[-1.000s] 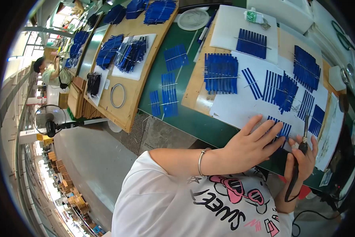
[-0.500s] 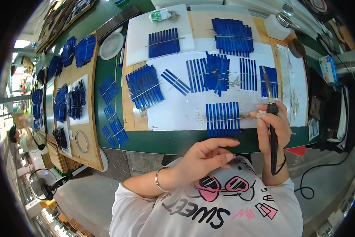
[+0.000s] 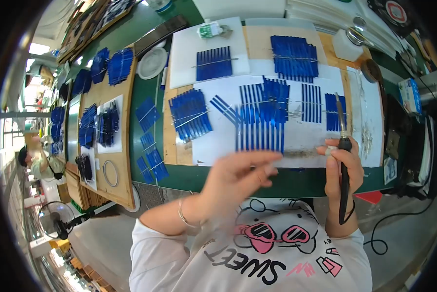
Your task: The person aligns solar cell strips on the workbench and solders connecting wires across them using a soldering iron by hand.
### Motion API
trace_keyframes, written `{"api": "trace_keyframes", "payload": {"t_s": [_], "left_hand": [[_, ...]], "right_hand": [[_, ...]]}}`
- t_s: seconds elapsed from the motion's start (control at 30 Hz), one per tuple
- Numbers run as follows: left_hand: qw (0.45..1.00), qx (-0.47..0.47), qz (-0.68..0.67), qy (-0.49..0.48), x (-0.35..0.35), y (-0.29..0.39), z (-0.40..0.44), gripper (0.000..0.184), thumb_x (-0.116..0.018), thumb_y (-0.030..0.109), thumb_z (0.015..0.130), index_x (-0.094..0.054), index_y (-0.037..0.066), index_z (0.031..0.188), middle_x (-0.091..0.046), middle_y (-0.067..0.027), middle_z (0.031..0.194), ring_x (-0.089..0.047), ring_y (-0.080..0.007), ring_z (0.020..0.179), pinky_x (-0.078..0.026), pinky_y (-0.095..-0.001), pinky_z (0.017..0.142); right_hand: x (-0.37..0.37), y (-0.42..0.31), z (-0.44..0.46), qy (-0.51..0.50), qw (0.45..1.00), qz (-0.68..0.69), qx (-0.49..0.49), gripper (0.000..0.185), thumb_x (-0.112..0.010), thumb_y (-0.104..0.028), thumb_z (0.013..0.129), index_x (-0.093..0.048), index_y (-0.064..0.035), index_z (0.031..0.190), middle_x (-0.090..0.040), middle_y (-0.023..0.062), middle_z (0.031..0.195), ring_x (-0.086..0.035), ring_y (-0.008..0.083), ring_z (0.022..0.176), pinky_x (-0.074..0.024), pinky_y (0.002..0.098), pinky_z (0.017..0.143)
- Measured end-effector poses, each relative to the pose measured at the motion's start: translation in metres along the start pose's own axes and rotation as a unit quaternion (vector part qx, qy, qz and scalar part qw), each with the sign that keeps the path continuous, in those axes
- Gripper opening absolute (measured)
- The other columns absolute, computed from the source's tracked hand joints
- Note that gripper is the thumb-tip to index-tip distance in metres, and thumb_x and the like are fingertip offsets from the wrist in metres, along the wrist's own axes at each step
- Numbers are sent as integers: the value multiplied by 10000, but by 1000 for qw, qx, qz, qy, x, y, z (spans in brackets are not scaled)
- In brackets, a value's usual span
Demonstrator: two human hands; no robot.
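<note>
My left hand (image 3: 242,175), slightly blurred, is at the near edge of the white sheet with thumb and fingers apart. Its fingertips are at the lower edge of a set of parallel blue strips (image 3: 260,137), which overlaps the bottoms of other blue strips. Whether they touch is unclear. My right hand (image 3: 344,165) is closed around the black handle of a soldering iron (image 3: 344,144), whose metal tip points away over the sheet near a small blue strip piece (image 3: 335,113). A pale covering is on one right fingertip.
Stacked blue strips (image 3: 295,57) are at the back, more (image 3: 190,115) at the left. A bottle (image 3: 209,30) lies on a white board; a pump dispenser (image 3: 347,45) stands back right. The iron's cable (image 3: 374,228) loops at the right. A person (image 3: 42,165) is far left.
The set of blue strips has moved away and leftward from the near edge. My left hand has risen over the table edge beside it. My right hand still holds the iron.
</note>
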State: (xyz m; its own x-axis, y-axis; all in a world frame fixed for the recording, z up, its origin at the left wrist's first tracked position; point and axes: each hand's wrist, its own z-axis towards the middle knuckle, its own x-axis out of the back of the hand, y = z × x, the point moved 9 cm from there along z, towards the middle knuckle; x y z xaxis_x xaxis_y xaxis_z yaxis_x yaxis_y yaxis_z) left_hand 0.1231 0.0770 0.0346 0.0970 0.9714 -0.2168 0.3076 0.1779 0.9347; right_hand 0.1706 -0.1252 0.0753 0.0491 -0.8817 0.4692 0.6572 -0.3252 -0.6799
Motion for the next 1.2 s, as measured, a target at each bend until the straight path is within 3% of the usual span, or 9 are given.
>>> {"api": "trace_keyframes", "payload": {"t_s": [0.23, 0.6, 0.9, 0.97, 1.03, 1.07, 1.1, 1.13, 1.2], "left_hand": [[989, -23, 8, 145, 98, 71, 67, 297, -604, 110, 972, -634, -40, 1227, -677, -148, 1167, -686, -168, 936, -610, -248, 703], [993, -1, -37, 111, 121, 57, 91, 272, -619, 118, 967, -655, -3, 1209, -696, -120, 1138, -697, -148, 930, -608, -259, 705], [988, 87, -124, -1, 103, 49, 85, 226, -627, 115, 961, -665, 5, 1154, -732, -105, 1003, -699, -137, 776, -597, -258, 687], [984, 40, 171, 39, 81, 64, 89, 218, -682, 126, 913, -693, 17, 1101, -734, -89, 929, -653, -130, 701, -555, -268, 641], [957, -35, 288, 9, 44, 73, 95, 234, -711, 127, 872, -700, 18, 1079, -723, -82, 901, -636, -149, 692, -533, -285, 632], [910, -112, 399, -11, 21, 82, 98, 251, -741, 128, 832, -707, 20, 1056, -712, -75, 873, -620, -169, 683, -512, -302, 622], [864, -182, 468, -32, 0, 88, 100, 325, -785, 152, 765, -710, 33, 1057, -664, -78, 936, -614, -237, 834, -509, -350, 720], [865, -184, 466, -37, -10, 85, 104, 325, -785, 152, 765, -710, 33, 1057, -664, -78, 936, -614, -237, 834, -509, -350, 720], [736, -298, 608, -20, -41, 90, 103, 402, -817, 179, 745, -706, 84, 1120, -592, -85, 1060, -559, -252, 979, -486, -351, 855]], "right_hand": [[-2, 6, -4, 8, 1000, -2, -26, 101, -560, -31, 943, -574, -29, 1042, -698, 214, 881, -631, 293, 993, -550, 407, 829], [-4, 3, 1, -6, 999, -40, -19, 90, -597, -57, 921, -582, -40, 1008, -730, 157, 831, -632, 289, 953, -481, 437, 919], [1, -5, 3, -9, 998, -53, 19, 97, -584, -77, 931, -574, -41, 1020, -735, 153, 820, -639, 285, 925, -471, 457, 925], [5, -5, 1, 9, 999, -43, 10, 103, -578, -84, 939, -569, -43, 1034, -730, 155, 829, -640, 288, 920, -484, 448, 908], [11, -2, -4, 26, 1000, -18, 2, 122, -559, -103, 963, -556, -44, 1070, -708, 173, 850, -644, 289, 912, -524, 408, 849], [11, 0, -7, 28, 999, -24, 0, 122, -559, -103, 963, -556, -44, 1070, -708, 173, 850, -644, 289, 912, -524, 408, 849], [15, 5, -12, 53, 999, -3, -10, 127, -557, -102, 965, -556, -41, 1077, -701, 182, 854, -645, 283, 920, -532, 402, 841], [20, 8, -15, 78, 997, 19, -19, 132, -555, -102, 967, -556, -38, 1083, -693, 191, 857, -645, 278, 928, -539, 396, 834], [23, 8, -14, 82, 996, 12, -23, 142, -556, -104, 968, -557, -40, 1094, -682, 203, 885, -650, 272, 911, -549, 392, 813]]}}
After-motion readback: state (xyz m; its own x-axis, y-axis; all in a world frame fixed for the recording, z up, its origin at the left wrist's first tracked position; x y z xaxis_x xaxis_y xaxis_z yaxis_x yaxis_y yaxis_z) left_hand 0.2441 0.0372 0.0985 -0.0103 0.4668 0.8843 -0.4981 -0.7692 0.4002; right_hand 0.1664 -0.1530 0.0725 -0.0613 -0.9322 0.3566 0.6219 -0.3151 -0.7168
